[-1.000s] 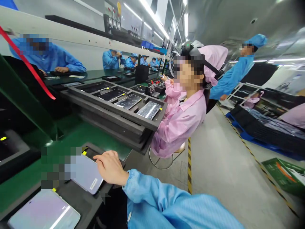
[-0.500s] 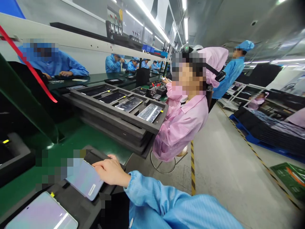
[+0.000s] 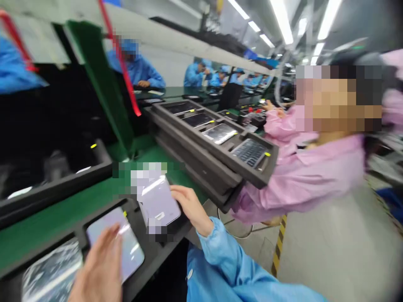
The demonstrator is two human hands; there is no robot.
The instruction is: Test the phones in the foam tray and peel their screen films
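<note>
My right hand grips the right edge of a pale lilac phone, which looks tilted up from the right end of a dark foam tray. Part of this phone is pixelated. Blurred by motion, my left hand stretches its fingers over a second lilac phone lying in the slot beside it; whether they touch it I cannot tell. A yellow tab shows at that phone's upper corner. Further left in the same tray lies a phone under shiny clear film.
Stacked foam trays holding several phones stand ahead, beside a co-worker in pink. Another dark tray sits at left on the green bench. A green post and a red strap rise beyond it.
The view has swung left, so the scene sits further right. My left hand has come into view over the second phone. The phone at my right hand now looks more raised.
</note>
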